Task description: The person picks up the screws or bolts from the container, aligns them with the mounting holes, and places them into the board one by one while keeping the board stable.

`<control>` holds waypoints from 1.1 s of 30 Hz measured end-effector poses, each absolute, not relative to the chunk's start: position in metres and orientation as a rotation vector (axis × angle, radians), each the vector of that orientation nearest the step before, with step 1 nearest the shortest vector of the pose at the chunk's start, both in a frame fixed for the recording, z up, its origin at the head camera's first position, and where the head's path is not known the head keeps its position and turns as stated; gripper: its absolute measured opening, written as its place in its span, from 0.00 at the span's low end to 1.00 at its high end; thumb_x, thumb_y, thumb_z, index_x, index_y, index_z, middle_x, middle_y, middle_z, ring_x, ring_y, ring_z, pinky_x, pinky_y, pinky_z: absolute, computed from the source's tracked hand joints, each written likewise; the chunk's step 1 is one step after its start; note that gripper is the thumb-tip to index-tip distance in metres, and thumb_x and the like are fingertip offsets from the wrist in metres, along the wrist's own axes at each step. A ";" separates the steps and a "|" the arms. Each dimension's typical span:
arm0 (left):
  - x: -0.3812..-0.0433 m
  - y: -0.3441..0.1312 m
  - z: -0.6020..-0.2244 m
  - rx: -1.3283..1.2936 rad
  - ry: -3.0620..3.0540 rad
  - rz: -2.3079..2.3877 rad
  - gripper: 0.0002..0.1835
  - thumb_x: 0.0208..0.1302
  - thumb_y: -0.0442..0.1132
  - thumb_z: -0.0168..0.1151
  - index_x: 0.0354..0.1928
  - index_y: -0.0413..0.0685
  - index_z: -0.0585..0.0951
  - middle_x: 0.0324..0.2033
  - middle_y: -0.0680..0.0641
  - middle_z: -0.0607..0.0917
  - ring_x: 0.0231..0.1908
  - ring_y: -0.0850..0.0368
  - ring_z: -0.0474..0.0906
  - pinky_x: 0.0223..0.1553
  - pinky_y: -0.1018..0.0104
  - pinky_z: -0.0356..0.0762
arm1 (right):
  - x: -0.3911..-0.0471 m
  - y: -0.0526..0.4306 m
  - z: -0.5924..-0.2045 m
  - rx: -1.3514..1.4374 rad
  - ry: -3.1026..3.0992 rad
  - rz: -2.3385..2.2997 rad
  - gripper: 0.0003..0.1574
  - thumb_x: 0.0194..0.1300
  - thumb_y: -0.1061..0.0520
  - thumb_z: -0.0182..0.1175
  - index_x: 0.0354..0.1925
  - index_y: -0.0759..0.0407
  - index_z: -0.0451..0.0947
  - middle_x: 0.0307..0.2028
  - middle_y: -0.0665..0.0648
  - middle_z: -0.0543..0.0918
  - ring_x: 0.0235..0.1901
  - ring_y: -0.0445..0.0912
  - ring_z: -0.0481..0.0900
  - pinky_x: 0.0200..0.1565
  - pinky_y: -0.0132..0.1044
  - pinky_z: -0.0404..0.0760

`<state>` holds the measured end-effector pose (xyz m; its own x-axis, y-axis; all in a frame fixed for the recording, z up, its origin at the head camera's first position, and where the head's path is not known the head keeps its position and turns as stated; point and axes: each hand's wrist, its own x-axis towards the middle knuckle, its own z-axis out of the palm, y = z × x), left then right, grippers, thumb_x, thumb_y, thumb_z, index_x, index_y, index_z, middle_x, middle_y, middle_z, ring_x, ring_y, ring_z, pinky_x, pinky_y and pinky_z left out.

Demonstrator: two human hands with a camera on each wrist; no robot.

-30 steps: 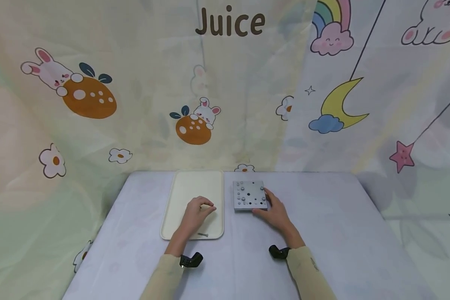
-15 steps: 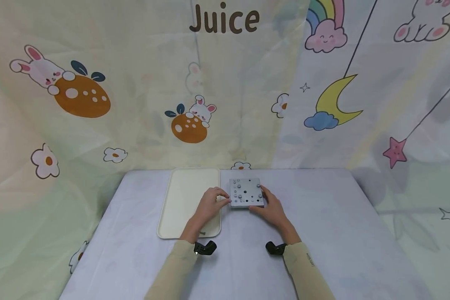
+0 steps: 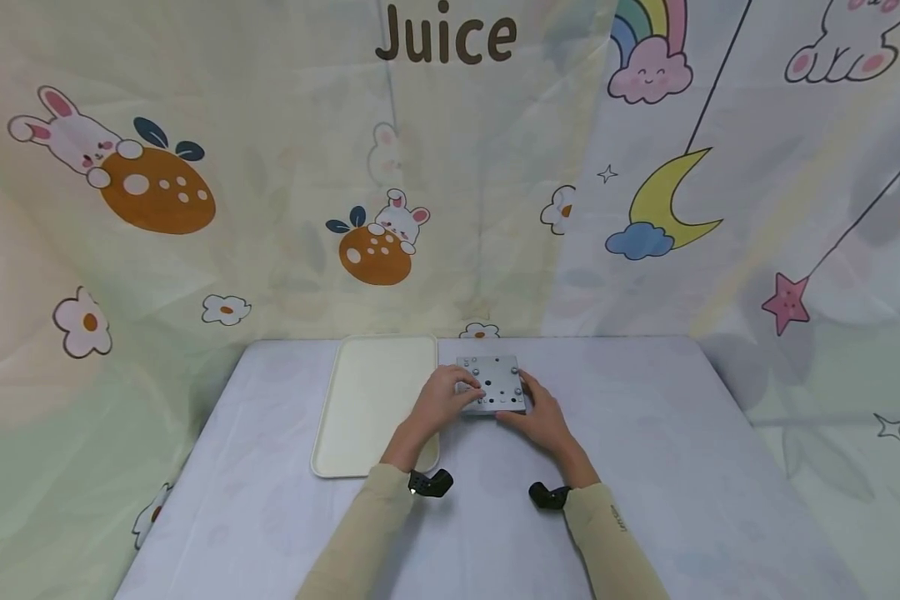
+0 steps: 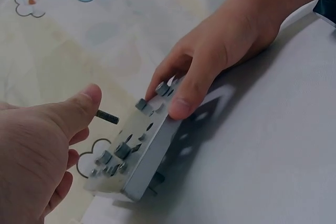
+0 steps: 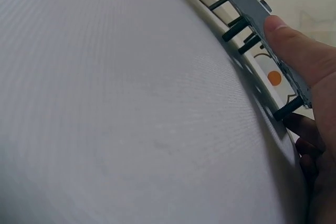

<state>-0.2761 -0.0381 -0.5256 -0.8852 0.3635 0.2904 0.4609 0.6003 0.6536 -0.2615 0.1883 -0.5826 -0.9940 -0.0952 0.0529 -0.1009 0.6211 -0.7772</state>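
Note:
My left hand (image 3: 437, 402) pinches a bolt (image 4: 107, 117) between thumb and fingers, its dark threaded end sticking out over the face of a grey metal plate (image 3: 504, 374). Several bolts with round heads, such as one bolt (image 4: 123, 150), stand in holes of the plate, and other holes are bare. Below the plate their threaded shanks (image 5: 235, 29) poke out in the right wrist view. My right hand (image 3: 543, 421) grips the plate at its right side, thumb (image 4: 181, 106) on the near edge. The head of the pinched bolt is hidden by the left fingers.
A cream tray (image 3: 367, 400) lies left of the plate, partly under the left forearm. All of it sits on a white cloth-covered table (image 3: 607, 442), with a printed cartoon curtain (image 3: 285, 167) behind its back edge.
My left hand has moved right from over the tray to above the plate, carrying the bolt. A bolt seen earlier on the tray is now hidden by the left arm. The right hand keeps its grip.

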 end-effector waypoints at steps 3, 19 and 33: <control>-0.277 -0.034 -0.526 -0.709 -2.699 -1.167 0.07 0.60 0.47 0.69 0.35 0.54 0.87 0.39 0.57 0.84 0.46 0.57 0.75 0.52 0.58 0.72 | -0.262 0.188 -0.583 0.165 -2.820 1.361 0.67 0.48 0.31 0.72 0.75 0.51 0.51 0.67 0.61 0.67 0.67 0.55 0.61 0.66 0.54 0.56; -0.282 -0.016 -0.529 -0.694 -2.785 -1.137 0.06 0.61 0.47 0.69 0.34 0.55 0.87 0.38 0.59 0.84 0.45 0.59 0.75 0.50 0.61 0.73 | -0.264 0.189 -0.584 0.180 -2.813 1.331 0.67 0.48 0.30 0.71 0.75 0.52 0.51 0.67 0.62 0.67 0.67 0.56 0.61 0.65 0.56 0.58; -0.281 -0.015 -0.538 -0.677 -2.785 -1.133 0.07 0.61 0.47 0.69 0.36 0.54 0.87 0.39 0.58 0.84 0.47 0.58 0.76 0.52 0.60 0.72 | -0.262 0.188 -0.586 0.159 -2.810 1.331 0.68 0.46 0.28 0.71 0.75 0.52 0.52 0.67 0.60 0.67 0.67 0.56 0.61 0.65 0.56 0.58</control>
<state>-0.2815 -0.0152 -0.5379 -0.9018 0.3746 0.2155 0.4187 0.6336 0.6506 -0.2620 0.1881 -0.5862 -0.9944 -0.0802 0.0695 -0.1045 0.6294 -0.7700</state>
